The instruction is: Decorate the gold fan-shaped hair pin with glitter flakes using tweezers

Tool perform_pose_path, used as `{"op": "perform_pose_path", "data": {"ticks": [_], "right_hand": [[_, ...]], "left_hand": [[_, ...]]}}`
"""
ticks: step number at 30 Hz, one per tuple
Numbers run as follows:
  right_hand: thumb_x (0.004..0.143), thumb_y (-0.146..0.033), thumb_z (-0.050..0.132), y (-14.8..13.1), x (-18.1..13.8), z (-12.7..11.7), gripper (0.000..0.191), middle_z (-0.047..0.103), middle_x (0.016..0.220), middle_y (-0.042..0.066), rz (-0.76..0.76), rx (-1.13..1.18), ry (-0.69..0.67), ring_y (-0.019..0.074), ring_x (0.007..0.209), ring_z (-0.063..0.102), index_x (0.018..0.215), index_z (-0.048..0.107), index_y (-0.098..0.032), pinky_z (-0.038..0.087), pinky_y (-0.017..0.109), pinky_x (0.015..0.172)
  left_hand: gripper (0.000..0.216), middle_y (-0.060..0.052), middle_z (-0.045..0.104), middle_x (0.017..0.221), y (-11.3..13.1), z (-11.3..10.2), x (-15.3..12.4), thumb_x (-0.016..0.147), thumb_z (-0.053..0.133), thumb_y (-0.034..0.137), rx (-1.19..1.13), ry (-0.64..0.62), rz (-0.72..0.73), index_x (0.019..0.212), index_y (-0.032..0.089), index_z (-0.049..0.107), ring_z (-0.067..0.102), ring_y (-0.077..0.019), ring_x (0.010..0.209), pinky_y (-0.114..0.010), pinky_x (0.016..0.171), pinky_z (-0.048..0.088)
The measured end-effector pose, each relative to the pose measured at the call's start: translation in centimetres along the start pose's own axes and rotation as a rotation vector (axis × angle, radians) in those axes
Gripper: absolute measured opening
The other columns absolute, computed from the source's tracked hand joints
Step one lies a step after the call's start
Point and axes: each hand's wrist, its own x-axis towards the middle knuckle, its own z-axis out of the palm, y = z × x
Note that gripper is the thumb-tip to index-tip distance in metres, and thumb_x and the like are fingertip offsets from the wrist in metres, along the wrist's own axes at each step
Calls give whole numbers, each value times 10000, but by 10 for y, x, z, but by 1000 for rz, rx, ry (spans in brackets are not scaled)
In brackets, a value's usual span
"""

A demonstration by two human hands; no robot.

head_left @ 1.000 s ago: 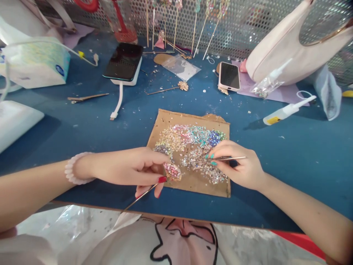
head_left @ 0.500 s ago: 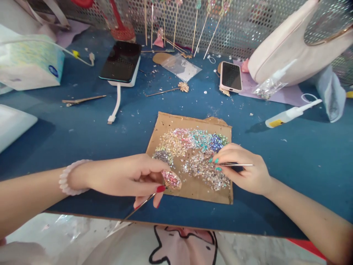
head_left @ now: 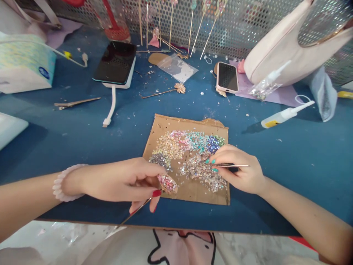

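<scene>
My left hand (head_left: 127,182) is closed around a hair stick (head_left: 138,209) just over the front left of the cardboard. The stick's petal-shaped head (head_left: 167,184), set with pink stones, shows beyond the thumb, and its thin metal shaft slants down toward the table edge. In my right hand (head_left: 238,167) are slender metal tweezers (head_left: 234,165), pinched between thumb and fingers. Their tips are hidden by the fingers, low over a heap of pale, shiny chips (head_left: 202,173). More chips, sorted by yellow, pink, teal, blue and grey, lie on the cardboard (head_left: 186,193).
A glue bottle (head_left: 284,117) lies to the right. Behind the cardboard are another hair stick (head_left: 162,92), a plastic bag (head_left: 179,69) and two phones (head_left: 116,62) (head_left: 227,76). A metal clip (head_left: 77,103) rests left; a white bag (head_left: 275,40) stands back right.
The whole view has shifted slightly, so things appear a little further left. Both hands keep their holds and barely move relative to the cardboard.
</scene>
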Motion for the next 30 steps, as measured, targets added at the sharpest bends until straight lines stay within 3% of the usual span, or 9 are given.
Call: {"op": "perform_pose_path", "data": {"ticks": [19, 26, 30], "right_hand": [[822, -75, 582, -3, 3, -12, 142, 699, 781, 60, -30, 93, -126, 150, 746, 631, 917, 598, -179, 517, 350, 700], [803, -34, 596, 0, 3, -11, 183, 714, 813, 70, -7, 51, -13, 164, 788, 652, 911, 606, -181, 546, 355, 724], [811, -36, 599, 1, 4, -9, 192, 723, 826, 61, -11, 29, -14, 166, 779, 663, 912, 614, -199, 554, 363, 732]], "left_hand": [[161, -29, 691, 832, 6, -1, 0, 918, 349, 113, 78, -27, -46, 957, 178, 491, 597, -58, 474, -126, 476, 442], [162, -32, 693, 862, 3, -4, 0, 952, 350, 155, 84, -31, -18, 1011, 187, 498, 624, -66, 504, -125, 481, 449], [190, -49, 689, 888, 3, -6, 0, 971, 331, 165, 108, -71, 6, 1070, 182, 491, 643, -86, 519, -146, 481, 463]]}}
